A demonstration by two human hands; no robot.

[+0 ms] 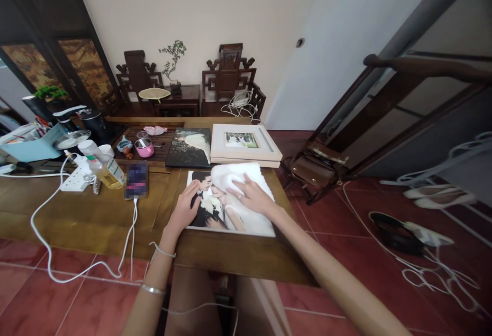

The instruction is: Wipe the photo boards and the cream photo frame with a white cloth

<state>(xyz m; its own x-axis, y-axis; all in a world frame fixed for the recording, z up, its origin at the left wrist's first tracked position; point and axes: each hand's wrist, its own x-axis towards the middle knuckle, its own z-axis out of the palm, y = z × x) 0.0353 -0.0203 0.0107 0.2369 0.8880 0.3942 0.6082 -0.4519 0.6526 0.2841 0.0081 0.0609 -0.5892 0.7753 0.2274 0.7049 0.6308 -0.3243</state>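
A large wedding photo panel (203, 213), with a couple pictured on it, lies flat on the wooden table before me. My left hand (186, 203) rests on its left edge, fingers stretched out and holding nothing. On the right part of the picture lies a soft white cloth (255, 177) with an uneven edge; where it ends and the pale print begins is hard to tell. My right hand (251, 195) presses a bunched part of this cloth against the panel, the fingers curved over it.
Behind the panel lie a dark photo panel (188, 147) and stacked pale frames (246, 143). To the left are a charging phone (136, 181), a bottle of yellowish liquid (109, 172), a power strip (75, 177), a pink cup (144, 147) and trailing white cables. A wooden stand (319, 166) is at right.
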